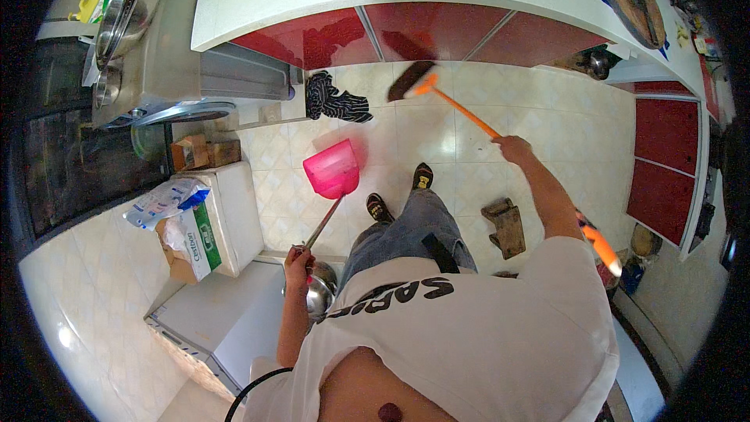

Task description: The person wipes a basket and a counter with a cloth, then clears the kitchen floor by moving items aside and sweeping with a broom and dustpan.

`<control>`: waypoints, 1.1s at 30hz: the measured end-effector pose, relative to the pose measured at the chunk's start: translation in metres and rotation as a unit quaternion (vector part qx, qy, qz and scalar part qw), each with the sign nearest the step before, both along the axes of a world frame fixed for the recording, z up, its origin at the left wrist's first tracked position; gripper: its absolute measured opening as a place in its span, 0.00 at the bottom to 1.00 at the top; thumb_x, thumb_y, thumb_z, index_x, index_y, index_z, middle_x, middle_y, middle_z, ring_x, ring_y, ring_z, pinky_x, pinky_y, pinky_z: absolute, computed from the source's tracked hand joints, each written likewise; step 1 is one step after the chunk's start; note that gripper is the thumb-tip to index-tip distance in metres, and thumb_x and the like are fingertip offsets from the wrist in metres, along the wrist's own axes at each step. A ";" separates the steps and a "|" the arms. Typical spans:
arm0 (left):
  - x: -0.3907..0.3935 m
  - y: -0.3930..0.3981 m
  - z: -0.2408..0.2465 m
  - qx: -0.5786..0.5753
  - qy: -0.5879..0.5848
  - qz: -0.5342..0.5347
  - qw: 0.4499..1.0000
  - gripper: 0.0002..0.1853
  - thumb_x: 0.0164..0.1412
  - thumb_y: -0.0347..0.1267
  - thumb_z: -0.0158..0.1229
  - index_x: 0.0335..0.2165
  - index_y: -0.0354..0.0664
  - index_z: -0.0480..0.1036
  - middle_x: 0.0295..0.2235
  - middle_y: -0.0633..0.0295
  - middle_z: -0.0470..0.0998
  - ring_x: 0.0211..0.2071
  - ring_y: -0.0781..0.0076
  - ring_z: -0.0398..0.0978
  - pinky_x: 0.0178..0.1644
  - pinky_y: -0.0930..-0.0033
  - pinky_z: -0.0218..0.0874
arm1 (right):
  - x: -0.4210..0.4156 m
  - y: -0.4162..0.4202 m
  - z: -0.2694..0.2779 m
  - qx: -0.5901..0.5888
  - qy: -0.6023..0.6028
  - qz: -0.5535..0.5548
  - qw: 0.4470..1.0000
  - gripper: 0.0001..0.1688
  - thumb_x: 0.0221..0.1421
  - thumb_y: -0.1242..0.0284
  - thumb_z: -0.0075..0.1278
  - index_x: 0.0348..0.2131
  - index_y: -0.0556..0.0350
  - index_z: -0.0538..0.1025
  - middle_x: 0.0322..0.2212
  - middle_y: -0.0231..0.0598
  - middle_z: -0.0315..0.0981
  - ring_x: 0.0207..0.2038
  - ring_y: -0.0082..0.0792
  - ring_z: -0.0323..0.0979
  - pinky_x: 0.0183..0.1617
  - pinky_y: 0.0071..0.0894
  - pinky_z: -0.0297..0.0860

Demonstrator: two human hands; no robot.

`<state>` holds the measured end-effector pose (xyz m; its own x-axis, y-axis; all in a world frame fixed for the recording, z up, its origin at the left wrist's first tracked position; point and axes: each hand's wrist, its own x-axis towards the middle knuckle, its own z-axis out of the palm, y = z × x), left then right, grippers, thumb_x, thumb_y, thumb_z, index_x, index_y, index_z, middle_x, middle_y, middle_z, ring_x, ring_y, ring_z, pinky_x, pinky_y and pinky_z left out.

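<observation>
My right hand grips the orange handle of a broom, whose upper end passes behind my forearm. The broom's dark bristles are by the foot of the red cabinets. In my left hand is the metal handle of a pink plastic dustpan. The pan is over the tiled floor ahead of my feet, its wide mouth facing away from me; whether it touches the tiles I cannot tell. Between pan and cabinets lies a crumpled black-and-white striped cloth.
A washing machine stands at the left under a metal top. White boxes and a grey-white appliance line my left side. A steel pot is near my left elbow. Brown, wood-like pieces lie on the floor at right.
</observation>
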<state>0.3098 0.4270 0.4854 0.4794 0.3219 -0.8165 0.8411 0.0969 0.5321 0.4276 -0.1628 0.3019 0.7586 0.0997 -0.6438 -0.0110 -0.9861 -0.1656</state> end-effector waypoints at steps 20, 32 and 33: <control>-0.070 0.098 -0.017 0.000 -0.059 0.082 0.995 0.06 0.49 0.32 0.52 0.23 0.43 0.64 0.14 0.65 0.66 0.11 0.81 0.61 0.11 0.82 0.46 | -0.139 0.175 0.165 0.117 0.108 -0.025 0.987 0.24 0.50 0.75 0.38 0.48 0.38 0.63 0.15 0.42 0.62 0.17 0.35 0.61 0.23 0.33 0.61; -0.092 0.159 0.003 0.066 -0.039 -0.051 0.996 0.02 0.45 0.27 0.52 0.22 0.44 0.66 0.14 0.67 0.66 0.12 0.82 0.62 0.13 0.82 0.47 | -0.174 0.245 0.020 0.041 0.170 0.057 0.983 0.24 0.48 0.73 0.37 0.46 0.29 0.64 0.42 0.39 0.65 0.43 0.39 0.64 0.44 0.40 0.63; -0.089 0.155 0.003 0.051 -0.044 -0.053 0.996 0.02 0.46 0.27 0.52 0.22 0.44 0.66 0.14 0.67 0.66 0.12 0.82 0.62 0.12 0.82 0.46 | -0.196 0.202 0.010 0.033 0.164 0.068 0.984 0.25 0.48 0.74 0.37 0.47 0.28 0.64 0.40 0.38 0.66 0.42 0.39 0.65 0.42 0.40 0.64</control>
